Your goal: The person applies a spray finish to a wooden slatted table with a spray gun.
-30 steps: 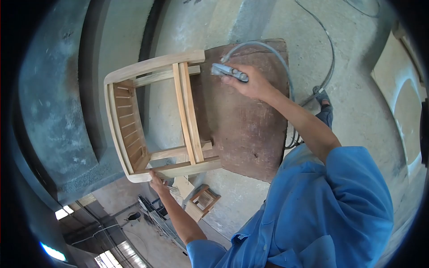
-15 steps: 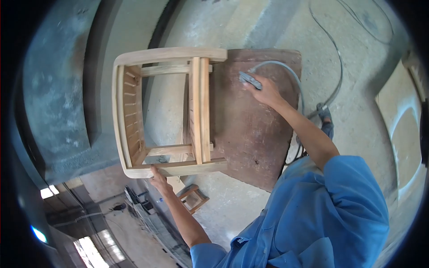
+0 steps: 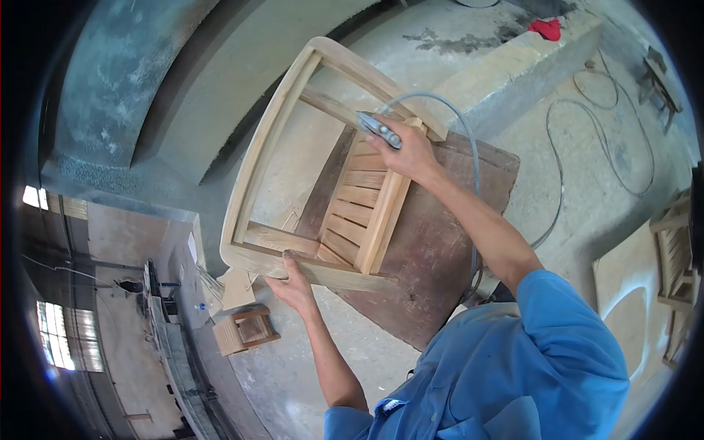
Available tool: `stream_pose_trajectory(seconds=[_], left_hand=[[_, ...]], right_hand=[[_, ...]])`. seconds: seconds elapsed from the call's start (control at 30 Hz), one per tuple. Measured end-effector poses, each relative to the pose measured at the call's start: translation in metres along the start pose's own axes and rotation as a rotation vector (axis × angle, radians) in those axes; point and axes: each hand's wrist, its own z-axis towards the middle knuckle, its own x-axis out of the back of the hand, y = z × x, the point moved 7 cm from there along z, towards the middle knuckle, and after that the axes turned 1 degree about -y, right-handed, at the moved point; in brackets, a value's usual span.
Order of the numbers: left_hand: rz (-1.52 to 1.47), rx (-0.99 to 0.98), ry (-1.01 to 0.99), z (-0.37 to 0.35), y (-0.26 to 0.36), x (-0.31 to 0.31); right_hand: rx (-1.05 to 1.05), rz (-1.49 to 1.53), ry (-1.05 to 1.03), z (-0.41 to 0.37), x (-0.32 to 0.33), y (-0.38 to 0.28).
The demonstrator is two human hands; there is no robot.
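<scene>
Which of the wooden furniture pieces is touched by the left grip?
The large slatted frame, central in view: the left grip touches it. The small piece at lower left and slatted furniture at the right edge are untouched.

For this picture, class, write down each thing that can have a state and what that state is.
Right grip, closed around tool
Left grip, closed on frame
Tool, held; whether running, unclear
Frame, assembled, slatted
Hose, arched
Board, scuffed
Red cloth, crumpled
</scene>
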Motion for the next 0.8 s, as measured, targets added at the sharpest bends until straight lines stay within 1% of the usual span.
stream_pose_trajectory(seconds=[0.1,0.2,0.27,0.33,0.47,0.53,0.63,0.73,0.8], left_hand=[[-0.064,0.016,0.000,-0.011,0.000,0.001],[-0.093,-0.006,0.017,-0.020,0.008,0.002],[-0.090,-0.019,0.029,-0.023,0.010,0.005],[-0.116,0.015,-0.011,-0.027,0.008,0.003],[-0.109,0.008,0.000,-0.031,0.008,0.006],[-0.124,0.020,-0.028,-0.033,0.008,0.005],[-0.221,0.051,-0.030,-0.036,0.002,0.002],[-0.254,0.109,-0.059,-0.036,0.001,0.002],[-0.284,0.119,-0.049,-0.036,0.000,0.002]], right_hand=[[0.049,-0.034,0.003,0.017,-0.012,-0.032],[0.037,-0.096,-0.026,0.023,-0.016,-0.042],[0.029,-0.105,-0.025,0.020,-0.015,-0.029],[0.023,-0.116,-0.029,0.013,-0.012,-0.013],[-0.042,-0.249,-0.019,-0.020,-0.003,0.026],[-0.053,-0.311,-0.020,-0.033,0.007,0.032],[-0.063,-0.419,-0.015,-0.047,0.023,0.019],[-0.018,-0.454,-0.019,-0.045,0.040,-0.024],[0.102,-0.404,0.025,-0.042,0.050,-0.063]])
